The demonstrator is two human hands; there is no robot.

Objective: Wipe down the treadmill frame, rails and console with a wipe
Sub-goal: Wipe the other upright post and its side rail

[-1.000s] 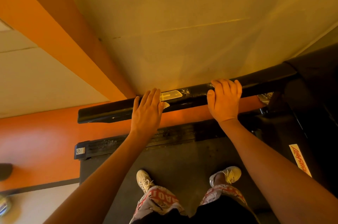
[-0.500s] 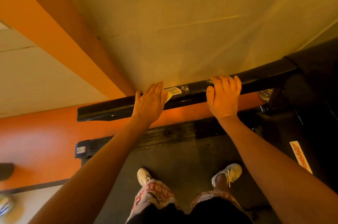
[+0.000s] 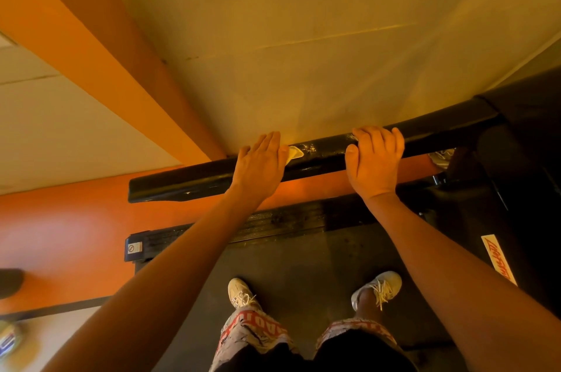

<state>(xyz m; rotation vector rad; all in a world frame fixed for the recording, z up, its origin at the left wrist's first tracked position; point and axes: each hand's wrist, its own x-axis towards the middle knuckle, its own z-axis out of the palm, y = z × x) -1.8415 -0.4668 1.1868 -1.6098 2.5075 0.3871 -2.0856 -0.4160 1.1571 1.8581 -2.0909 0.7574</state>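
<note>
Person's standing on the treadmill belt (image 3: 303, 262), both shoes (image 3: 239, 292) on it, facing the black handrail (image 3: 188, 185). Left hand (image 3: 258, 165) lies flat across the top of the handrail, fingers straight and together, pressing the wipe (image 3: 291, 155) down on it. The wipe is nearly all hidden under the palm, just a pale corner sticks out on the thumb side. Right hand (image 3: 375, 159) is further along the same handrail, fingers curled over the top and thumb on the near side, so it's got a proper hold of the bar. Between the two hands is a short bare stretch with whitish scuff marks (image 3: 309, 148). The right hand is basically what sits in the wipe's way on that side. Past it the handrail runs into the dark body of the machine (image 3: 531, 110). Below the handrail is the ribbed side rail (image 3: 288, 220) with a small sticker (image 3: 134, 248) on its end cap, orange floor (image 3: 60, 235) beyond.
</note>
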